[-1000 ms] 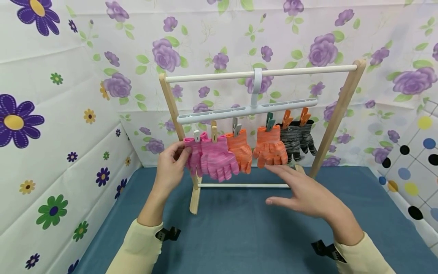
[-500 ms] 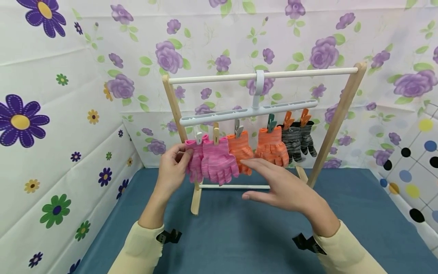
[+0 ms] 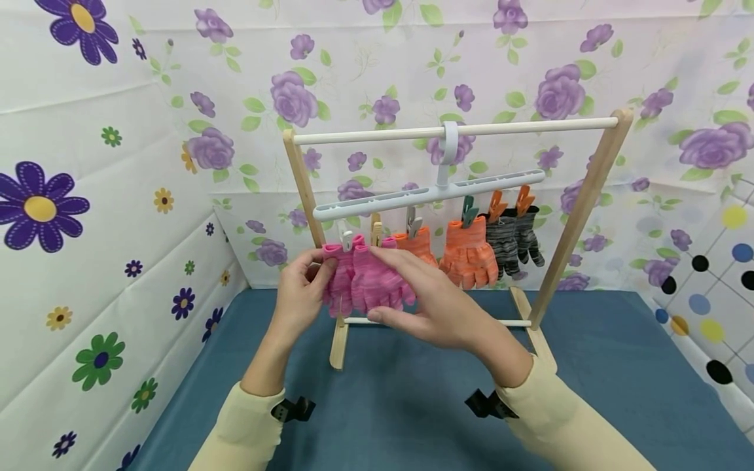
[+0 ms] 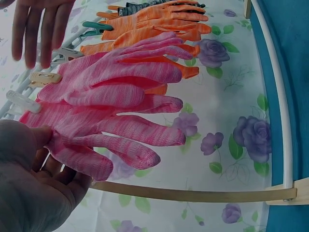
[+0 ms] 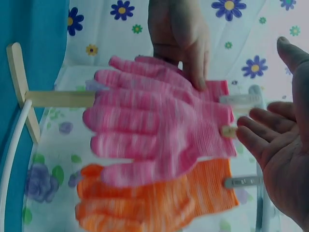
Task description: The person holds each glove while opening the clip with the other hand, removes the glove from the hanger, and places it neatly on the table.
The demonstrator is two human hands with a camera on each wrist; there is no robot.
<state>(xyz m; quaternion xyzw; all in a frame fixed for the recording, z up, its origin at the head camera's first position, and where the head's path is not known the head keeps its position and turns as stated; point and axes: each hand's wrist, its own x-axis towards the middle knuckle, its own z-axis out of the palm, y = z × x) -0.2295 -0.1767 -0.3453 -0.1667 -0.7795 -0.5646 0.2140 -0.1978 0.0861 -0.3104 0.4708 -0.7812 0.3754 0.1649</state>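
Note:
My left hand (image 3: 296, 297) pinches the cuff side of the outer pink glove (image 4: 87, 135), thumb in front. A white clothespin (image 3: 346, 237) holds that glove beneath the white hanger (image 3: 406, 199). Overlapping it hangs a second pink glove (image 5: 178, 121), clipped by a yellowish clothespin (image 3: 377, 230). My right hand (image 3: 438, 306) is held in front of this second glove with its fingers extended and thumb apart, partly covering it in the head view. In the right wrist view its fingertips (image 5: 244, 123) appear close to the yellowish clothespin; whether they touch is unclear.
Two orange gloves (image 3: 468, 254) hang from grey and green clothespins, and dark grey gloves (image 3: 502, 243) from orange ones, farther right. A wooden rack (image 3: 580, 212) carries the hanger on its top rod. Flowered cloth (image 3: 247, 59) forms the walls around the blue tabletop (image 3: 389, 405).
My right hand has moved left, from below the orange glove to in front of the second pink glove. My left hand keeps its pinch on the outer pink glove.

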